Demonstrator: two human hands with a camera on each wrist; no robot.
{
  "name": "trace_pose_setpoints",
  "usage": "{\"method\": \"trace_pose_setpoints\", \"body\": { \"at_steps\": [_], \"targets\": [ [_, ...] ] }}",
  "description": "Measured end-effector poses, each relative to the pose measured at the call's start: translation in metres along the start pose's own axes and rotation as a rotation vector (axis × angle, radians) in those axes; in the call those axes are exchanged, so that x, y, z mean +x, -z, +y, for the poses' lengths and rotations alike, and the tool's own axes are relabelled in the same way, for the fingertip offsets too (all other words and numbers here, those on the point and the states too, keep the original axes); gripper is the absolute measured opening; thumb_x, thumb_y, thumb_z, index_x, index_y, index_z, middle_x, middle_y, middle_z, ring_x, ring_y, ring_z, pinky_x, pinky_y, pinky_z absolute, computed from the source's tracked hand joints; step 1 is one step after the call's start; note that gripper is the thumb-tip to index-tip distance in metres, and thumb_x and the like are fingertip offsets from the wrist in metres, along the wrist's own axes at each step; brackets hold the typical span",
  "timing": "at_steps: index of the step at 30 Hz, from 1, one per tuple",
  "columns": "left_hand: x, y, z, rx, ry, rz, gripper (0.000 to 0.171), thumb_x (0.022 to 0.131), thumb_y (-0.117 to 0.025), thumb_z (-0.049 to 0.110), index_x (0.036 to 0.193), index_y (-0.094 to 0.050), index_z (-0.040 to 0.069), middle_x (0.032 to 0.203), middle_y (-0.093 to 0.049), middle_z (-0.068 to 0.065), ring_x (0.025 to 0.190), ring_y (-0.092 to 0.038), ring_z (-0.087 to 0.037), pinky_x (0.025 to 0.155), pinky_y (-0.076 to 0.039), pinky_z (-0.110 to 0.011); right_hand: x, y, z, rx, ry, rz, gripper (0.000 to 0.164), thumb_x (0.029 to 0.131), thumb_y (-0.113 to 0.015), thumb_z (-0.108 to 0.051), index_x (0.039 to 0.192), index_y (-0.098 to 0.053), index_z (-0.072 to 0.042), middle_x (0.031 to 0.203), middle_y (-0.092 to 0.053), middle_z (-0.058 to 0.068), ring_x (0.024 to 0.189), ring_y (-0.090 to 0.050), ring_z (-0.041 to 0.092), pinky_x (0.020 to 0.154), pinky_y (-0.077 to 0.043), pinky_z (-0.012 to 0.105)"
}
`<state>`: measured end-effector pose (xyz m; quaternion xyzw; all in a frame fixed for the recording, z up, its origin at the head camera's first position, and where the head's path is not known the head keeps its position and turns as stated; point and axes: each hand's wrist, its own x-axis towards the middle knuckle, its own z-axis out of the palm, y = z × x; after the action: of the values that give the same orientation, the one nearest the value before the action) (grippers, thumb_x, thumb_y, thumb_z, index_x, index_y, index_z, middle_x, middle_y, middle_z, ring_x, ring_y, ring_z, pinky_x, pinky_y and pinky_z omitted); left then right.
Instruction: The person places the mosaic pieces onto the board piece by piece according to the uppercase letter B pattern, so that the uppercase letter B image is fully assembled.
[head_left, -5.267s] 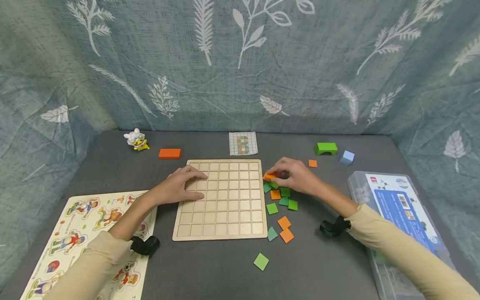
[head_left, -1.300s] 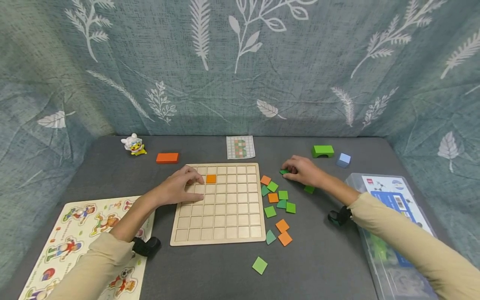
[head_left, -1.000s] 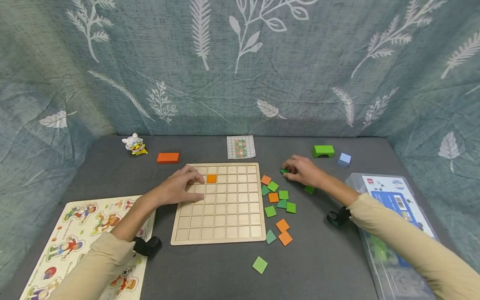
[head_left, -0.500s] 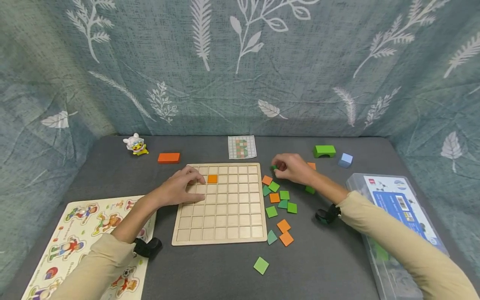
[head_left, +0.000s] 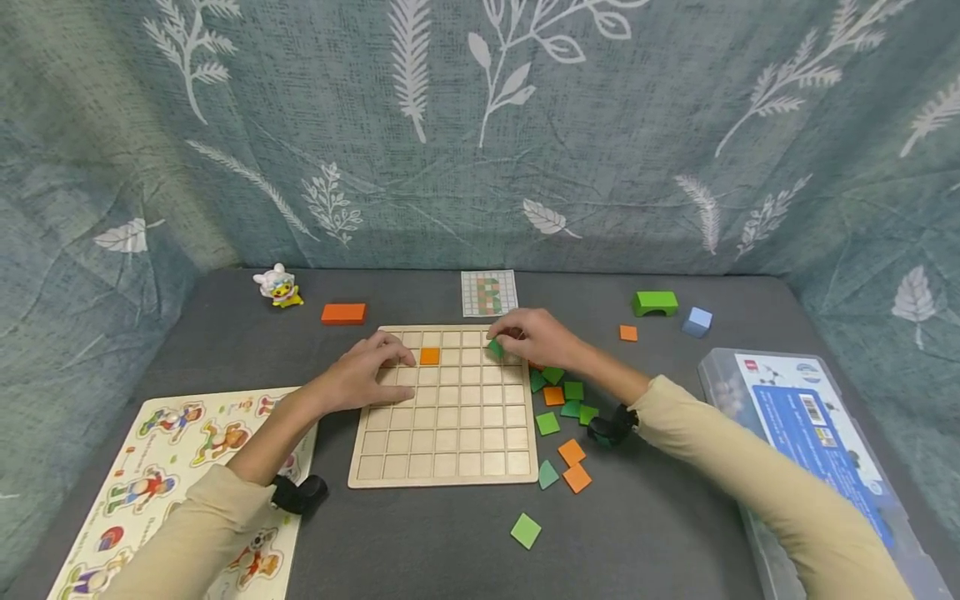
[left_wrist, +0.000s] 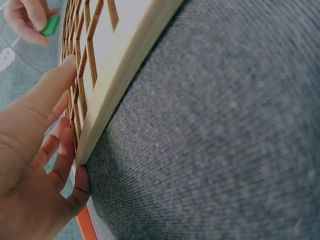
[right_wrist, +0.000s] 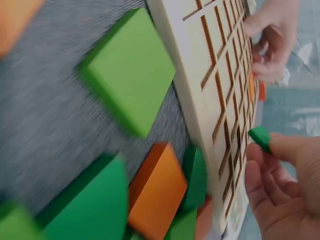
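Observation:
My left hand (head_left: 362, 375) rests on the left side of a light wooden grid board (head_left: 459, 439), its thumb and fingers spread over the cells. In the left wrist view, the little finger of that hand (left_wrist: 35, 145) touches the board's outer edge. Over the board's upper right, my right hand (head_left: 542, 337) pinches a small dark green tile (head_left: 495, 349) between thumb and fingers. The right wrist view shows the green tile (right_wrist: 260, 138) held just off the grid. One orange square tile (head_left: 430, 357) sits in a cell near the left fingertips.
Loose green and orange tiles (head_left: 553, 396) lie right of the board. A pattern card (head_left: 489, 293) lies behind it. A picture puzzle (head_left: 180, 467) is at left, a clear plastic case (head_left: 817, 450) at right. A figurine (head_left: 279, 287) and several blocks (head_left: 655, 302) stand along the back.
An orange tile has gone from the right hand into a board cell. The right hand then took the green tile from the table and moved left over the board. The left hand stayed put.

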<state>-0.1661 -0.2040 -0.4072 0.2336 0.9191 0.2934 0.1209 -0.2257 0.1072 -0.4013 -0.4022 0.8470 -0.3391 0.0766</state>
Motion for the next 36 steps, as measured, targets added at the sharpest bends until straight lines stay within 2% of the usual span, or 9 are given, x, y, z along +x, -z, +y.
{"method": "trace_pose_setpoints", "body": {
  "at_steps": [5, 10, 14, 20, 26, 31, 36],
  "targets": [
    [-0.001, 0.002, 0.001, 0.001, -0.001, -0.005, 0.034, 0.085, -0.075, 0.033, 0.112, -0.063, 0.016, 0.123, -0.050, -0.012, 0.105, -0.046, -0.030, 0.087, -0.037, -0.046, 0.020, -0.015, -0.012, -0.126, 0.088, -0.091, 0.022, 0.097, -0.056, -0.006, 0.115, -0.068, 0.001, 0.101, -0.069, 0.014, 0.072, -0.056, 0.016, 0.065, -0.042, 0.022],
    [0.000, 0.002, 0.002, 0.001, -0.001, -0.001, 0.034, 0.084, -0.076, 0.033, 0.111, -0.063, 0.015, 0.122, -0.050, -0.012, 0.105, -0.047, -0.030, 0.087, -0.037, -0.046, 0.030, -0.022, -0.021, -0.179, 0.067, -0.099, 0.017, 0.095, -0.059, -0.005, 0.110, -0.066, -0.001, 0.104, -0.070, 0.013, 0.089, -0.067, 0.021, 0.076, -0.052, 0.025],
    [0.000, 0.002, 0.003, -0.001, -0.008, 0.002, 0.034, 0.084, -0.076, 0.032, 0.111, -0.063, 0.014, 0.122, -0.050, -0.012, 0.105, -0.046, -0.030, 0.087, -0.037, -0.045, 0.034, -0.021, -0.024, -0.198, 0.066, -0.084, 0.013, 0.095, -0.060, -0.004, 0.104, -0.069, -0.002, 0.101, -0.070, 0.011, 0.086, -0.066, 0.020, 0.073, -0.051, 0.025],
    [-0.002, 0.002, 0.005, -0.002, -0.001, 0.002, 0.034, 0.085, -0.076, 0.031, 0.111, -0.063, 0.014, 0.122, -0.050, -0.012, 0.105, -0.047, -0.030, 0.087, -0.037, -0.045, 0.034, -0.023, -0.020, -0.211, 0.085, -0.121, 0.016, 0.094, -0.062, -0.007, 0.105, -0.073, -0.006, 0.097, -0.068, 0.009, 0.077, -0.059, 0.015, 0.067, -0.045, 0.020],
    [-0.002, 0.003, 0.005, 0.003, 0.026, -0.001, 0.033, 0.085, -0.075, 0.030, 0.112, -0.062, 0.015, 0.124, -0.049, -0.011, 0.107, -0.046, -0.030, 0.090, -0.038, -0.048, 0.027, -0.028, -0.017, -0.189, 0.131, -0.078, 0.020, 0.091, -0.067, -0.007, 0.110, -0.071, -0.004, 0.102, -0.065, 0.012, 0.084, -0.062, 0.017, 0.073, -0.050, 0.020],
    [-0.002, 0.001, 0.002, 0.006, 0.024, -0.003, 0.033, 0.085, -0.075, 0.030, 0.112, -0.062, 0.016, 0.123, -0.049, -0.010, 0.106, -0.046, -0.030, 0.090, -0.038, -0.048, 0.023, -0.032, -0.018, -0.190, 0.113, -0.035, 0.021, 0.090, -0.068, -0.007, 0.111, -0.068, -0.002, 0.107, -0.063, 0.013, 0.087, -0.064, 0.018, 0.076, -0.051, 0.020],
    [0.000, 0.000, 0.002, 0.006, 0.015, -0.003, 0.034, 0.085, -0.075, 0.030, 0.113, -0.062, 0.015, 0.124, -0.049, -0.012, 0.105, -0.046, -0.030, 0.089, -0.038, -0.048, 0.019, -0.036, -0.021, -0.334, 0.132, -0.019, 0.018, 0.092, -0.066, -0.007, 0.108, -0.072, -0.003, 0.107, -0.064, 0.010, 0.090, -0.062, 0.018, 0.075, -0.052, 0.022]
  ]
}}
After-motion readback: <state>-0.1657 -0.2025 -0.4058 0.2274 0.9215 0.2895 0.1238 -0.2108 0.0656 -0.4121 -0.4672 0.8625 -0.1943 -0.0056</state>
